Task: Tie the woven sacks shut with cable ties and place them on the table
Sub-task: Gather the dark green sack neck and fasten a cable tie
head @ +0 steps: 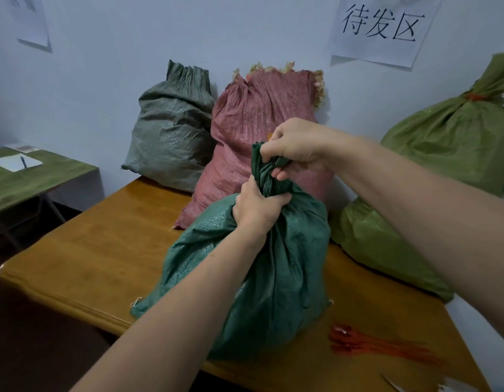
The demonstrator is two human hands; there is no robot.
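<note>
**Gripping the gathered neck, no tie on it yet**

Clenching the left hand (259,207) round the bunched neck of the dark green sack (273,278), pinching the loose top just above with the right hand (293,148). Stands upright on the table (89,250). Looks soft, crinkly and bulky, probably not heavy. Best held at that neck. Cannot tell whether the orange fleck (269,135) by the right hand is a tie. Blurred to the sack's right: red cable ties (381,346). Hides its contents.
</note>
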